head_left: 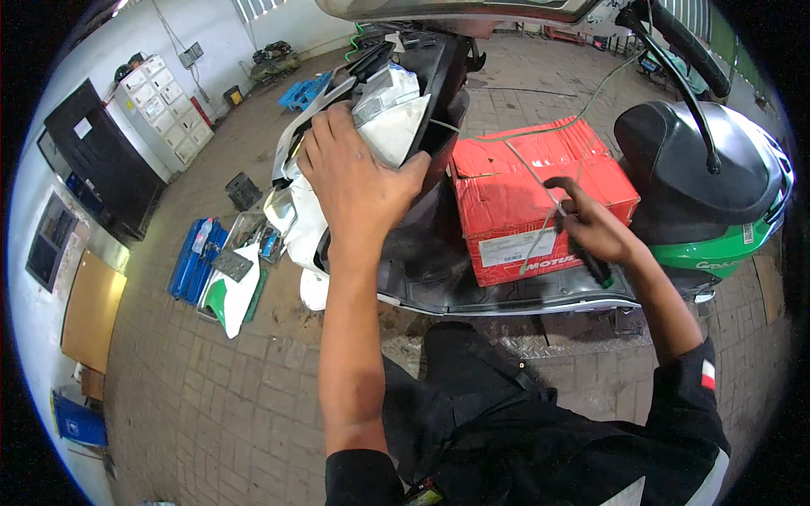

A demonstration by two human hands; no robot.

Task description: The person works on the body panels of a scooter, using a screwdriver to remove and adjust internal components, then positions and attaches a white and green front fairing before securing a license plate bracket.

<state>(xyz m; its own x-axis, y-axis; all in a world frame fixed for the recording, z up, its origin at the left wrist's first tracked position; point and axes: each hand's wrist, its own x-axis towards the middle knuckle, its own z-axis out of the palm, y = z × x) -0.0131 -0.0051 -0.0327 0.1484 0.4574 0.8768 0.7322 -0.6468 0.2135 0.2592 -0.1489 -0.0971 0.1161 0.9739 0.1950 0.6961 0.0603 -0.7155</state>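
My left fingers [320,132] spread over the scooter's [430,223] front, just beside a smooth, angular white piece [398,131] (whether they grip it, I can't tell). My right fingers [576,192] close around a screwdriver [596,267] with a dark, green-ended handle. I'd brace with a broad left palm and angle the screwdriver clear of the glossy red cardboard box [498,198] beside my right fingers.

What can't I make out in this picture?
In the head view:
- Inside the red rectangular cardboard box: hidden by its walls and top.
- Part of the black-and-green tool handle: covered by the right hand.
- Palm of the left hand: hidden by its back.
- Pale glossy panel: cut off by the top edge.
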